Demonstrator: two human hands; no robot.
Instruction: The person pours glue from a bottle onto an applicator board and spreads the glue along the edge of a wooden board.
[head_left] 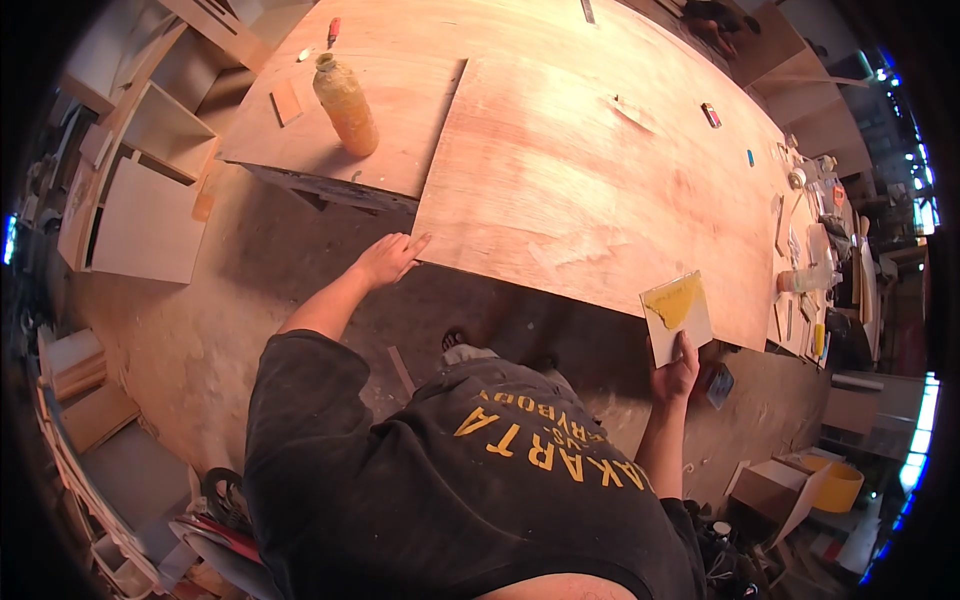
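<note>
A large plywood sheet (560, 170) lies on the workbench, its near edge facing me. At its near left corner, my left hand (388, 262) grips the edge, one finger lying on top. My right hand (676, 372) is closed around the lower end of a thin, flat spreader board (660, 337), held upright near the sheet's front right edge. Yellow paste, which looks like glue, coats the spreader's upper part. A bottle (346, 108) smeared with yellow stands left of the sheet.
On the bench (400, 60) lie a red-handled tool (334, 32), a small wood piece (285, 102) and a small red-and-black item (711, 115). Clutter and a clear container (805, 278) crowd the right end. Open cabinet frames (165, 130) stand at left. Another person (715, 20) is at the far right.
</note>
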